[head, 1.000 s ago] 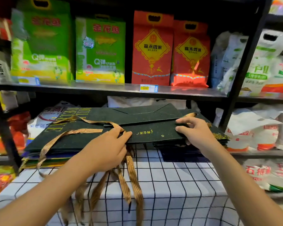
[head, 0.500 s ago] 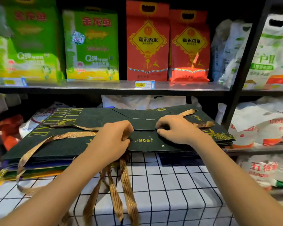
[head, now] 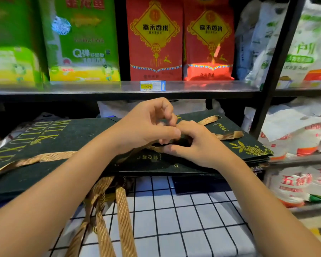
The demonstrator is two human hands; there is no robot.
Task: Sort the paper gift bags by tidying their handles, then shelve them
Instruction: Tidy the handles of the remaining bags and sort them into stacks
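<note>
On the desk (head: 174,229) the flat green bags (head: 67,138) look light and stiff; left hand (head: 145,125) and right hand (head: 196,145) pinch a limp ribbon handle (head: 228,135) (best gripped there).

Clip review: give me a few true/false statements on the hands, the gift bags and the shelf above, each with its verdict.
1. Both hands meet on top of the dark green bags. True.
2. The bags stand upright. False: they lie flat in a stack.
3. Gold ribbon handles hang over the checked cloth. True.
4. The shelf above holds only green packs. False: red packs stand there too.
5. The left hand rests on the cloth. False: it is at the ribbon on the bags.
</note>
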